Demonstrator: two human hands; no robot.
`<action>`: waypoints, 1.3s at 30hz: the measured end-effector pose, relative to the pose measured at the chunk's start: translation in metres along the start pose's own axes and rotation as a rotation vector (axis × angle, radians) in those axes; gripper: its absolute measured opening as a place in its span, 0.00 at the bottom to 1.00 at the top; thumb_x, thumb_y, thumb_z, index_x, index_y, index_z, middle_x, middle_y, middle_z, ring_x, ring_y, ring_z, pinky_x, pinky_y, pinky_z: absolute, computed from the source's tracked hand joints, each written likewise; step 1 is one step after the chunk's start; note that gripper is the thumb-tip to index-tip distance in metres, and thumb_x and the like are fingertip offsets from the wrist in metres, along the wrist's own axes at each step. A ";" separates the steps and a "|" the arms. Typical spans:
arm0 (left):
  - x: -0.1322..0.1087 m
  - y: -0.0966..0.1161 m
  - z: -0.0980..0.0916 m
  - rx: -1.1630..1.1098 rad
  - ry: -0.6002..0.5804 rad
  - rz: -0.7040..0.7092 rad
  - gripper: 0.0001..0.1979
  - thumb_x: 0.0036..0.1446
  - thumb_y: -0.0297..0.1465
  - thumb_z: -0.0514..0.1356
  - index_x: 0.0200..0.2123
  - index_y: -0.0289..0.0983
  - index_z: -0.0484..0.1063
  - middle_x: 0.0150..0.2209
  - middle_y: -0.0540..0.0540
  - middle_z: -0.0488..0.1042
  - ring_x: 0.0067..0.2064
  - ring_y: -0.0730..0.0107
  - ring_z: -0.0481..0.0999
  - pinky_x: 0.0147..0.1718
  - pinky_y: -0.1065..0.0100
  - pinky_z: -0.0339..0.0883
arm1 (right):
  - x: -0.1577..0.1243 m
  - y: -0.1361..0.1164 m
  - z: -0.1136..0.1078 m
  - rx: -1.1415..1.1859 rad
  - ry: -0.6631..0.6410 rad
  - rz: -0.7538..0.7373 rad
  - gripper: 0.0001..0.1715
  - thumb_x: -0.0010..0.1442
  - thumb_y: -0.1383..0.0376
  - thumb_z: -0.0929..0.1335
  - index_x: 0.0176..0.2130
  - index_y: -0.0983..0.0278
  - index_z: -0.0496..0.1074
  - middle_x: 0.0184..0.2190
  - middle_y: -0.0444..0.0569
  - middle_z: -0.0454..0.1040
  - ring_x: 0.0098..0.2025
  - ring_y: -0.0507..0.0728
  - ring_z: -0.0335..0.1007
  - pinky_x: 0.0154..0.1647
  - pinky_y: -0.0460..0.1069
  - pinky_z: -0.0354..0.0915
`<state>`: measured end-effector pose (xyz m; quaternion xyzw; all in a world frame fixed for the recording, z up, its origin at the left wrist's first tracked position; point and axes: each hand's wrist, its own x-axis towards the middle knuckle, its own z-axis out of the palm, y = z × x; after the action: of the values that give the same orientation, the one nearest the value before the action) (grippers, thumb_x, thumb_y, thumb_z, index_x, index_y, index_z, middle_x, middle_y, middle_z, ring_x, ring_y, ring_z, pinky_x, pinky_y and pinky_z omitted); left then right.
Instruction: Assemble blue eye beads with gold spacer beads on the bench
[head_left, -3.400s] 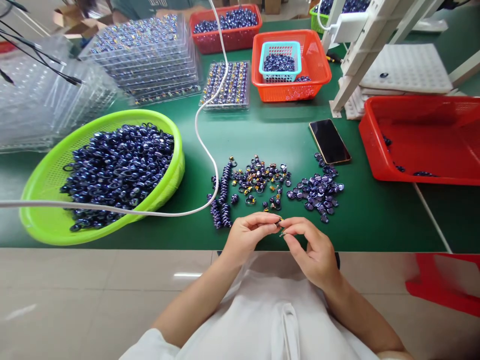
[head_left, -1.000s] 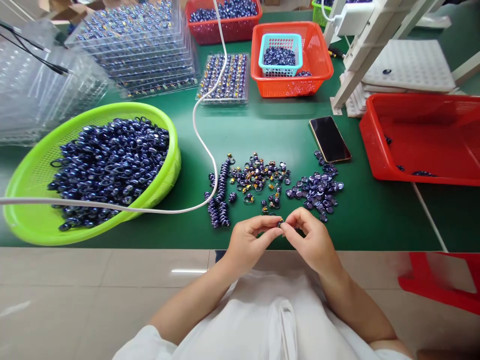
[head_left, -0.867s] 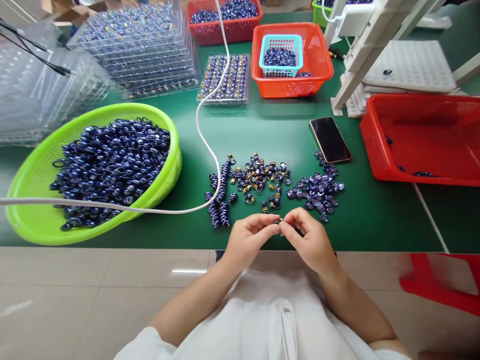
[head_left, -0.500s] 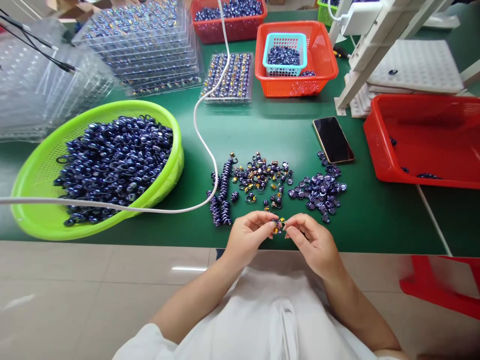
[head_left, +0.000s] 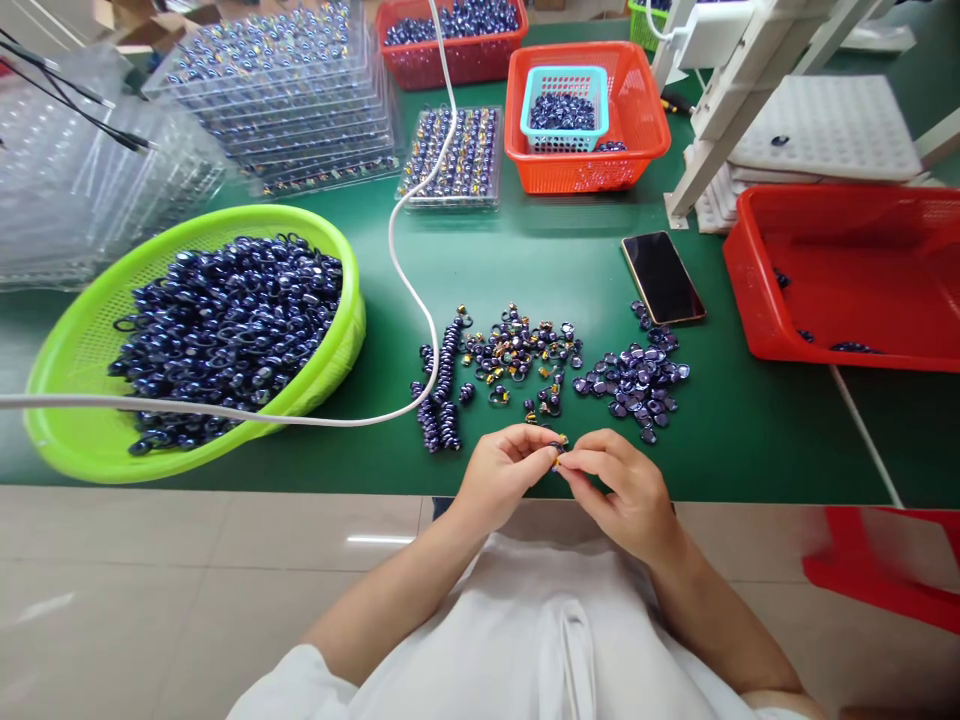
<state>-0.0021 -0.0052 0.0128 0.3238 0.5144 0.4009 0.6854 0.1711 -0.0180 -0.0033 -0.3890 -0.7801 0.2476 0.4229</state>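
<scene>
At the lower centre of the frame, both forearms reach forward from a white garment, with the left hand [head_left: 499,475] and right hand [head_left: 626,490] meeting fingertip to fingertip over the near edge of the green tabletop [head_left: 540,250]. Their fingers close narrowly on a small blue-and-gold piece [head_left: 559,452], which is pinched between the two hands just short of a loose scatter of similar blue-and-gold pieces [head_left: 517,350]. A heap of flat dark blue pieces [head_left: 637,380] lies to the right of the scatter. At left, a round lime-green plastic basket [head_left: 75,455] is heaped with glossy dark blue rings [head_left: 225,320]. Near the top, an orange plastic basket [head_left: 637,110] holds a small turquoise basket [head_left: 562,72] of blue pieces. At right, a red plastic tray [head_left: 750,290] holds only a few.
</scene>
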 end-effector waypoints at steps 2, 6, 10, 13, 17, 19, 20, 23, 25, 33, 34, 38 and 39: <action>-0.001 0.000 0.001 0.033 -0.004 -0.014 0.09 0.46 0.31 0.69 0.32 0.34 0.81 0.24 0.50 0.77 0.23 0.78 0.68 0.25 0.73 0.63 | 0.000 0.000 0.001 -0.030 0.006 0.019 0.13 0.63 0.75 0.67 0.44 0.60 0.70 0.37 0.48 0.73 0.39 0.55 0.72 0.37 0.50 0.70; -0.003 0.000 0.001 0.086 0.000 -0.025 0.12 0.48 0.33 0.69 0.35 0.33 0.82 0.26 0.47 0.79 0.25 0.75 0.70 0.25 0.73 0.65 | -0.002 0.000 0.002 -0.032 0.002 0.047 0.12 0.64 0.75 0.66 0.44 0.60 0.68 0.36 0.49 0.74 0.39 0.56 0.72 0.38 0.52 0.69; -0.003 0.001 0.000 0.082 -0.001 -0.017 0.12 0.48 0.33 0.69 0.36 0.33 0.82 0.24 0.48 0.78 0.25 0.75 0.70 0.25 0.73 0.66 | -0.003 0.001 0.002 -0.078 -0.025 -0.018 0.14 0.63 0.75 0.66 0.47 0.60 0.68 0.38 0.50 0.74 0.40 0.57 0.72 0.39 0.53 0.69; -0.004 0.001 0.000 0.055 -0.029 -0.019 0.12 0.49 0.33 0.69 0.37 0.33 0.83 0.26 0.47 0.79 0.26 0.74 0.72 0.26 0.73 0.68 | -0.002 0.001 0.003 -0.097 -0.009 -0.010 0.12 0.63 0.75 0.66 0.44 0.61 0.68 0.37 0.49 0.74 0.39 0.56 0.72 0.39 0.52 0.68; -0.006 -0.002 0.001 0.047 -0.037 0.013 0.14 0.49 0.32 0.69 0.40 0.34 0.83 0.29 0.45 0.82 0.28 0.71 0.75 0.29 0.71 0.72 | 0.000 -0.002 0.004 -0.050 0.063 0.136 0.08 0.63 0.73 0.66 0.39 0.61 0.67 0.33 0.46 0.72 0.35 0.54 0.70 0.37 0.50 0.67; -0.007 -0.004 0.001 0.078 -0.021 0.040 0.14 0.49 0.32 0.70 0.41 0.35 0.83 0.32 0.44 0.83 0.32 0.68 0.78 0.31 0.70 0.73 | 0.000 -0.003 0.004 0.004 0.085 0.233 0.06 0.64 0.72 0.66 0.37 0.60 0.67 0.32 0.45 0.71 0.33 0.53 0.69 0.36 0.49 0.66; -0.008 -0.006 0.002 0.098 -0.011 0.055 0.14 0.49 0.31 0.70 0.41 0.36 0.83 0.34 0.44 0.83 0.33 0.67 0.79 0.33 0.69 0.74 | 0.000 -0.004 0.004 0.032 0.086 0.279 0.05 0.64 0.71 0.66 0.37 0.60 0.68 0.32 0.44 0.71 0.33 0.52 0.69 0.36 0.48 0.66; -0.009 -0.012 0.002 0.152 0.034 0.114 0.12 0.49 0.31 0.70 0.39 0.37 0.84 0.37 0.43 0.84 0.37 0.63 0.81 0.38 0.67 0.75 | -0.001 -0.007 0.004 0.099 0.075 0.412 0.04 0.64 0.68 0.66 0.36 0.60 0.69 0.30 0.44 0.72 0.32 0.52 0.68 0.34 0.48 0.66; -0.009 -0.015 0.003 0.185 0.066 0.162 0.10 0.50 0.31 0.70 0.38 0.38 0.84 0.38 0.43 0.84 0.39 0.61 0.82 0.41 0.65 0.76 | 0.000 -0.008 0.004 0.137 0.073 0.482 0.04 0.64 0.66 0.66 0.36 0.60 0.69 0.29 0.44 0.72 0.30 0.52 0.68 0.32 0.47 0.66; -0.011 -0.015 0.005 0.229 0.083 0.222 0.08 0.52 0.32 0.69 0.36 0.38 0.84 0.36 0.44 0.84 0.36 0.63 0.81 0.37 0.67 0.75 | 0.006 -0.008 0.001 0.337 0.032 0.615 0.05 0.63 0.64 0.68 0.34 0.61 0.67 0.28 0.42 0.69 0.29 0.51 0.67 0.29 0.45 0.66; -0.011 -0.013 0.005 0.228 0.078 0.213 0.08 0.52 0.32 0.69 0.36 0.37 0.83 0.36 0.44 0.84 0.35 0.63 0.81 0.36 0.67 0.75 | 0.006 -0.008 0.001 0.354 0.018 0.618 0.04 0.63 0.64 0.68 0.35 0.61 0.68 0.28 0.42 0.69 0.29 0.51 0.67 0.30 0.45 0.67; -0.011 -0.006 0.004 0.166 0.033 0.162 0.08 0.52 0.34 0.68 0.34 0.35 0.81 0.31 0.45 0.82 0.29 0.70 0.76 0.30 0.70 0.70 | 0.000 -0.005 -0.001 0.405 -0.042 0.596 0.02 0.65 0.63 0.67 0.39 0.60 0.70 0.29 0.42 0.71 0.30 0.51 0.69 0.31 0.45 0.68; -0.011 -0.004 0.003 0.135 0.018 0.141 0.09 0.52 0.34 0.69 0.34 0.35 0.81 0.29 0.46 0.81 0.27 0.72 0.74 0.28 0.71 0.68 | -0.002 -0.003 -0.001 0.405 -0.047 0.572 0.03 0.65 0.64 0.67 0.40 0.60 0.71 0.30 0.42 0.71 0.31 0.51 0.70 0.32 0.46 0.69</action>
<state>0.0004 -0.0167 0.0150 0.4010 0.5224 0.4154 0.6275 0.1714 -0.0209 -0.0013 -0.4942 -0.5840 0.5147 0.3870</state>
